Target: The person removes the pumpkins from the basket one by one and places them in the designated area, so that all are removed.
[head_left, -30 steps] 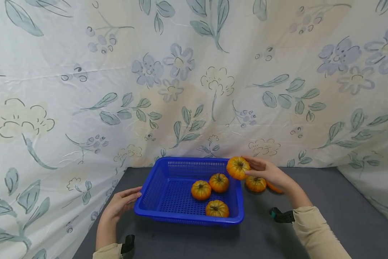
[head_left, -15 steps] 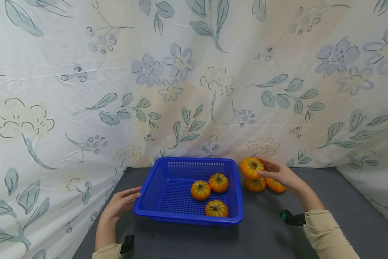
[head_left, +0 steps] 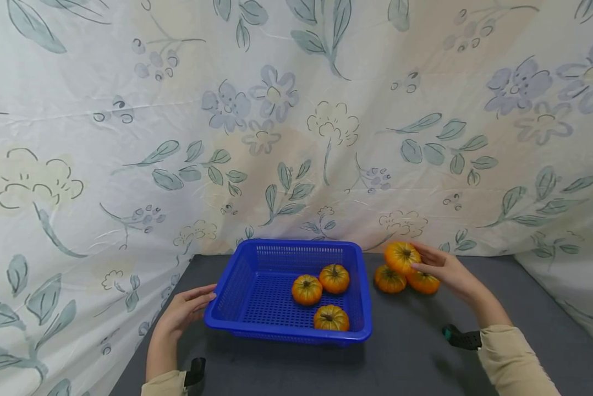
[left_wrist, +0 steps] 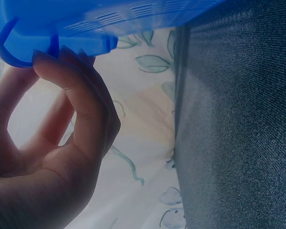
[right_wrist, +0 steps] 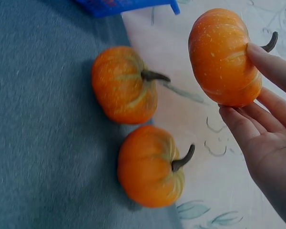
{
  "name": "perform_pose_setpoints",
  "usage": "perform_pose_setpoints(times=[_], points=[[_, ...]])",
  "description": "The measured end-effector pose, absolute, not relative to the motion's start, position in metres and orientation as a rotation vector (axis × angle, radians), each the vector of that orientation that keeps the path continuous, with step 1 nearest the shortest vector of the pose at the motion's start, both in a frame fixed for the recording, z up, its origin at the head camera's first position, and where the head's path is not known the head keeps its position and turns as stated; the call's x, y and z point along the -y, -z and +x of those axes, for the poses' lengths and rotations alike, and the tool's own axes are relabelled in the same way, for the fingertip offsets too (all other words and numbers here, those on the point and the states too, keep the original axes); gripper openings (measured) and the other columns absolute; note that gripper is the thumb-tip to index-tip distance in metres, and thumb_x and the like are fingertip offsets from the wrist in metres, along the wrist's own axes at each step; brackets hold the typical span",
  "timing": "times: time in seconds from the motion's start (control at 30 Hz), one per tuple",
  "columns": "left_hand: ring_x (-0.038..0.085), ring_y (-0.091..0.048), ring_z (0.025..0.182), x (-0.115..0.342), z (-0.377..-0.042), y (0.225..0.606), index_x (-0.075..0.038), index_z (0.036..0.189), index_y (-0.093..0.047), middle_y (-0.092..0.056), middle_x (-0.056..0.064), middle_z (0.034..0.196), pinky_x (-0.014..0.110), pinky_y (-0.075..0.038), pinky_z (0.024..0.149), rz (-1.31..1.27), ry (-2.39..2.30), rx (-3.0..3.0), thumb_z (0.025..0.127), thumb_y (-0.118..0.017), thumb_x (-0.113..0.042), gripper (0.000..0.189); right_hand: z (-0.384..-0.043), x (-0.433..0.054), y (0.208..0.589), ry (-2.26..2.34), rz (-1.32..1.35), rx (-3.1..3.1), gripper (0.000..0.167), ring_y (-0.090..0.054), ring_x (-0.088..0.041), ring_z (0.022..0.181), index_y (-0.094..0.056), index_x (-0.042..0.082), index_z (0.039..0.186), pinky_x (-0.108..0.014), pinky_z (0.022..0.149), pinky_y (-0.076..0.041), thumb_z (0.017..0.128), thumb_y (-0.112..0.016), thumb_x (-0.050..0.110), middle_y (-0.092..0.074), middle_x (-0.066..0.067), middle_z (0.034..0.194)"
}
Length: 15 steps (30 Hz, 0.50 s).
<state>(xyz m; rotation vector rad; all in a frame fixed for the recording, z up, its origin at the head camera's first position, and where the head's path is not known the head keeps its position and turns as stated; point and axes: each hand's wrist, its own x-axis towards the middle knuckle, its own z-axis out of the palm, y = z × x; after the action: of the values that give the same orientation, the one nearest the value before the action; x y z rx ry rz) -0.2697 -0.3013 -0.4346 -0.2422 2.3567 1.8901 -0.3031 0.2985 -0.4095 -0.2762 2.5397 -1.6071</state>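
My right hand holds a small orange pumpkin with a short dark stem, thumb on one side and fingers on the other. It is raised above two more pumpkins on the table, a left one and a right one, which sit side by side. With my left hand I pinch the left rim of a blue plastic basket; the bent fingertips reach under the rim. Inside the basket's right half rest three pumpkins: a back one, a middle one and a front one.
The basket stands on a dark grey table, left of the two loose pumpkins. A white cloth printed with flowers and leaves hangs behind the table and along its sides.
My right hand has carried its pumpkin rightward, from over the basket's right rim to above the two loose pumpkins. My left hand and the basket have stayed put.
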Motion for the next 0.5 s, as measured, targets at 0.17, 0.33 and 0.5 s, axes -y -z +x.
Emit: perform_pose_setpoints(times=[0.17, 0.33, 0.5], points=[[0.013, -0.069, 0.099, 0.302, -0.271, 0.436, -0.001, 0.138, -0.054, -0.068, 0.008, 0.124, 0.035, -0.057, 0.082, -0.245, -1.888, -2.362, 0.089, -0.072, -0.029, 0.059, -0.299, -0.311, 0.415, 1.635, -0.212, -2.536, 0.084, -0.012, -0.044, 0.148, -0.016, 0.011, 0.157, -0.065, 0.113, -0.019, 0.094, -0.063, 0.040, -0.010, -0.017, 0.163], [0.012, -0.069, 0.099, 0.302, -0.270, 0.436, -0.001, 0.138, -0.054, -0.067, 0.009, 0.125, 0.035, -0.057, 0.083, -0.227, -1.877, -2.380, 0.089, -0.071, -0.030, 0.059, -0.299, -0.323, 0.422, 1.649, -0.152, -2.553, 0.086, -0.010, -0.044, 0.148, -0.012, 0.011, 0.157, -0.067, 0.112, -0.018, 0.094, -0.062, 0.041, -0.007, -0.019, 0.163], [0.012, -0.069, 0.099, 0.302, -0.269, 0.436, -0.001, 0.137, -0.054, -0.067, 0.009, 0.125, 0.034, -0.057, 0.083, -0.217, -1.877, -2.386, 0.089, -0.071, -0.030, 0.059, -0.298, -0.334, 0.428, 1.662, -0.081, -2.568, 0.088, -0.008, -0.044, 0.148, -0.010, 0.009, 0.157, -0.067, 0.112, -0.018, 0.094, -0.062, 0.043, -0.005, -0.020, 0.163]])
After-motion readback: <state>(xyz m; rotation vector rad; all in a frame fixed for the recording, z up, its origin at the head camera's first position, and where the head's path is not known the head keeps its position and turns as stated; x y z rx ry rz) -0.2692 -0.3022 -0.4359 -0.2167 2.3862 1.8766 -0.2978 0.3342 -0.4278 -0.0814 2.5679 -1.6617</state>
